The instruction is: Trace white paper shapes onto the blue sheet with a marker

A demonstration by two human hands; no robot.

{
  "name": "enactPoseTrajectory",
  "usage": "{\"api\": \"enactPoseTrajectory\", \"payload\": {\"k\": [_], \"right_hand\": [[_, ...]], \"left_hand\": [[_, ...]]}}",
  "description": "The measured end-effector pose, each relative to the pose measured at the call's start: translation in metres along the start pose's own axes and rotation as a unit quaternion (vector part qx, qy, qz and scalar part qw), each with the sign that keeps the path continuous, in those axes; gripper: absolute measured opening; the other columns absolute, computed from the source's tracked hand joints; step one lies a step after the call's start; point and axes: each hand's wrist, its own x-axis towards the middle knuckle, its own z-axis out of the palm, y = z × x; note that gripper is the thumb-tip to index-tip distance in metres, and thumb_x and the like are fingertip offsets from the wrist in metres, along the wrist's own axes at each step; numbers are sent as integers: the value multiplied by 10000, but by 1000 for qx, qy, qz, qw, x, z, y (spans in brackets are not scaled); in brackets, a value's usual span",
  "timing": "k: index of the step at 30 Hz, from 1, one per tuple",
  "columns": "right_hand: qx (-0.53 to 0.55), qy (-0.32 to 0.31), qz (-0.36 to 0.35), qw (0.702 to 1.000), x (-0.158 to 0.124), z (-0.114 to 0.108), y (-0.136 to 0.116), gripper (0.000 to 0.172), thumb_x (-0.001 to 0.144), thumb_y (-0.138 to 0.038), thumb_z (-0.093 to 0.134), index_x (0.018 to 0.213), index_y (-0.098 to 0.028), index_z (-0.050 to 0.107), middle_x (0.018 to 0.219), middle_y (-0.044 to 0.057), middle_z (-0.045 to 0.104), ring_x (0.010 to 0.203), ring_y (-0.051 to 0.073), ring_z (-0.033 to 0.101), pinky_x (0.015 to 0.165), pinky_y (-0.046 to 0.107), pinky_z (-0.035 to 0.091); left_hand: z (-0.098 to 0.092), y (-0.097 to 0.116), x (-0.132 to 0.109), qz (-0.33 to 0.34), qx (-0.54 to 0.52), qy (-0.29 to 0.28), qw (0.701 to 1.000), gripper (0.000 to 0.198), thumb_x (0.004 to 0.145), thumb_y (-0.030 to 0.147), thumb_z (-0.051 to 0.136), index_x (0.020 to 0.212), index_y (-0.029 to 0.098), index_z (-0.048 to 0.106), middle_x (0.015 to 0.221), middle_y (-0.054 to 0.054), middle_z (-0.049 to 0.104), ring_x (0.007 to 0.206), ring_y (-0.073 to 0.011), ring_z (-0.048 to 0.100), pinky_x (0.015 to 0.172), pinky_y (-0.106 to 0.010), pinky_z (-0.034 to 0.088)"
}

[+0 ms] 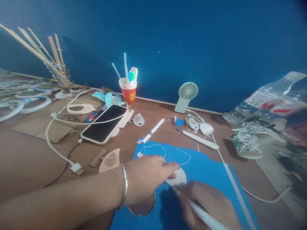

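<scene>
Two grips meet over a blue sheet (208, 172) on the table (158, 111). My left grip (146, 177), at 9 o'clock of a small pale cutout (179, 179), rests its fingertips on that piece's upper left edge; whether they also pinch it, I cannot tell. My right grip (207, 204), at 4 o'clock, is closed around a slim white pen-shaped tool (203, 214), its tip near the cutout's 7 o'clock edge and too blurred to read as nib or blade.

The cutout lies on the blue sheet, traced outlines (179, 155) at 12 o'clock. I judge it light, thin and fairly stiff, likely to slide or crease, so it is best held flat under spread fingertips, clear of the tip. The tool looks light and smooth, best held low on its barrel. A white-handled craft knife (199, 139) lies at 1 o'clock, a smartphone (103, 129) at 10.
</scene>
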Motion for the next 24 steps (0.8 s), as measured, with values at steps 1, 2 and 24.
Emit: {"api": "enactPoseTrajectory", "payload": {"k": [1, 2, 24], "right_hand": [[15, -2, 1, 1000, 1, 1, 0, 170, 780, -172, 434, 638, -194, 523, 496, -13, 520, 423, 96, 497, 427, 186, 357], [25, -4, -1, 1000, 1, 3, 0, 162, 783, -174, 435, 657, -197, 535, 505, -11, 531, 434, 100, 509, 438, 188, 365], [24, -7, 81, 996, 1, -12, 2, 248, 783, -241, 442, 542, -194, 469, 448, -35, 478, 367, 75, 440, 389, 183, 325]], "left_hand": [[0, 0, 0, -2, 4, 1, 1000, 756, 564, -6, 534, 1241, 260, 330, 1007, -48, 583, 877, -215, 566, 669, -267, 452], [0, 0, 1, -4, 7, 0, 1000, 761, 558, -21, 526, 1239, 260, 333, 1005, -46, 583, 878, -211, 567, 664, -257, 449], [1, 2, -2, -6, -2, 7, 1000, 631, 647, 23, 514, 1218, 257, 383, 1048, -51, 561, 904, -201, 559, 770, -286, 420]]}}
